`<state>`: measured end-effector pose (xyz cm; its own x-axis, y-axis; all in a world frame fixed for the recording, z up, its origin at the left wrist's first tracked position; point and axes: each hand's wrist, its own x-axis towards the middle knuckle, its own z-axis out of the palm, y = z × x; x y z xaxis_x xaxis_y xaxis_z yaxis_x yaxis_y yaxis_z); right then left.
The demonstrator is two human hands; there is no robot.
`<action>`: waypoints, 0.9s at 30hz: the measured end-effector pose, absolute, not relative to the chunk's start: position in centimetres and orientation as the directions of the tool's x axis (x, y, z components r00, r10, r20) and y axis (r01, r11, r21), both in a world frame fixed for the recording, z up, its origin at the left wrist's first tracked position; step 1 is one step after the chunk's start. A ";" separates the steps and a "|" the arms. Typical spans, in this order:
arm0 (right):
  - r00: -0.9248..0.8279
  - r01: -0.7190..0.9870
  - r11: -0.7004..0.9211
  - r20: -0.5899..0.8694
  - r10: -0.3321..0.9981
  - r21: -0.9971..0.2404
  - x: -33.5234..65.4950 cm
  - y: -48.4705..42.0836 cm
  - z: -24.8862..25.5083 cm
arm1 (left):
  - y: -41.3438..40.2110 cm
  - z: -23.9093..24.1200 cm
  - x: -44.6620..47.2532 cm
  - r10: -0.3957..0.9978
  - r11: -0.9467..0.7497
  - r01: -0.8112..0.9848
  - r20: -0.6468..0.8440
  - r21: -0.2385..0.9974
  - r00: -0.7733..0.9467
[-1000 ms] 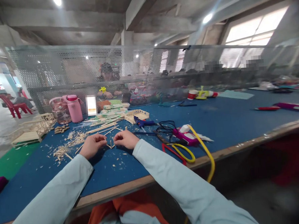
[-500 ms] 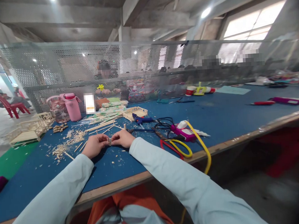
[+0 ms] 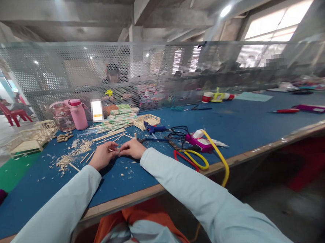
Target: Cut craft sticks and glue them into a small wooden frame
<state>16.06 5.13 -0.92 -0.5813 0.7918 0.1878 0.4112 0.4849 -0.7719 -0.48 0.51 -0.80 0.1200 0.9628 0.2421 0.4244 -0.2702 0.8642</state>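
Observation:
My left hand and my right hand meet fingertip to fingertip just above the blue tabletop. Between their pinched fingers is a small pale piece, mostly covered, that looks like wood. Thin wooden sticks lie just beyond my fingers, and a heap of wood scraps spreads to the left of my left hand. Past my right hand are a blue glue gun and a hexagonal stick-built wooden frame. Scissors with red and yellow handles rest to its right.
At the back left stand a pink bottle and a clear pink jug, with several peanuts in front. Stick-built models sit far left. A yellow cable hangs over the table edge; a perforated screen closes the back.
Both hands stay in nearly the same place. The left fingers have shifted slightly around the small piece, of which less shows now. The camera view has tilted a little.

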 end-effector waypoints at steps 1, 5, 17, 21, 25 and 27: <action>-0.585 0.426 0.496 0.188 0.789 -0.757 16.1 5.1 -0.9 | 0.5 -0.8 -0.5 0.962 -0.272 0.431 0.243 0.860 0.122; -0.595 0.479 0.548 0.206 0.777 -0.686 16.2 4.9 -0.6 | 0.2 -0.6 -0.5 0.953 -0.302 0.484 0.257 0.822 0.158; -0.596 0.570 0.589 0.205 0.776 -0.573 15.9 4.6 -0.4 | -0.6 -0.2 0.2 0.961 -0.268 0.608 0.256 0.747 0.108; -0.601 0.588 0.606 0.213 0.770 -0.536 15.8 4.6 -0.5 | -1.0 -0.1 0.5 0.944 -0.302 0.651 0.314 0.697 0.101; -0.599 0.596 0.620 0.231 0.767 -0.510 15.8 4.7 -0.6 | -0.7 -0.5 0.5 0.951 -0.272 0.644 0.302 0.715 0.067; -0.601 0.590 0.618 0.229 0.766 -0.519 15.8 4.7 -0.5 | -0.4 -0.8 0.5 0.959 -0.246 0.613 0.280 0.751 0.041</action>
